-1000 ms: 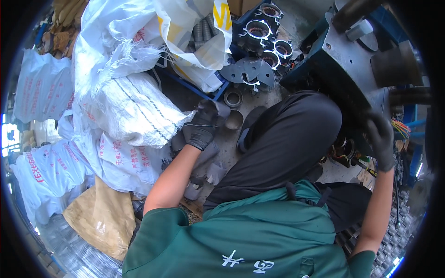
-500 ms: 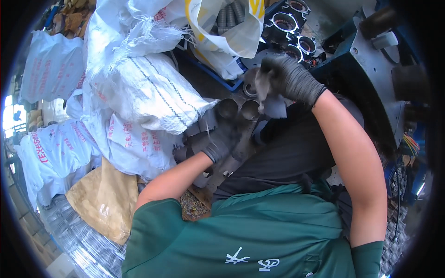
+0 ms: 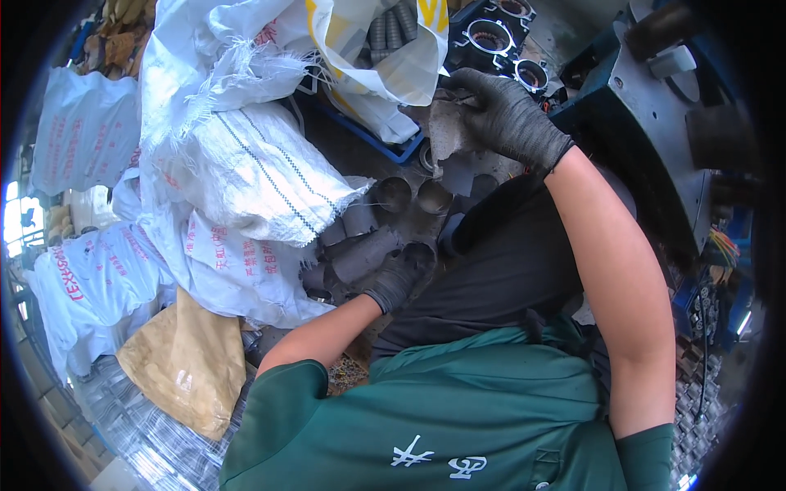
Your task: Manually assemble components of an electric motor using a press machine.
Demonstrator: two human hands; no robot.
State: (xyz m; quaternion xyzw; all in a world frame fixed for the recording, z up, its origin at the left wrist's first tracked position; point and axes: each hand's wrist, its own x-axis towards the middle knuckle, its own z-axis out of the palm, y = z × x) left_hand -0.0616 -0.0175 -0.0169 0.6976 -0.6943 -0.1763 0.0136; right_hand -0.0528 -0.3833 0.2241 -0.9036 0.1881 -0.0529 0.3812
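Observation:
My left hand (image 3: 398,278), in a dark glove, is closed at the rim of a grey metal tube (image 3: 423,252) low among other tubes. Beside it a longer grey cylinder (image 3: 364,255) lies on its side. Just beyond, two round tubes (image 3: 393,194) stand with their open ends up. My right hand (image 3: 506,119), also gloved, is raised to the right of them, its fingers closed on a dirty greyish rag (image 3: 451,131) that hangs down. Part of the left fingers is hidden behind the glove's back.
White woven sacks (image 3: 270,172) fill the left side, with a tan sack (image 3: 188,364) below them. A white and yellow bag (image 3: 372,78) of metal rings sits in a blue crate (image 3: 401,153). Motor stators (image 3: 490,37) stand at the back, and a dark machine (image 3: 647,123) at the right.
My left hand has moved slightly down and right and is now clearly at a tube. My right hand, with the rag, has shifted a little left in the picture.

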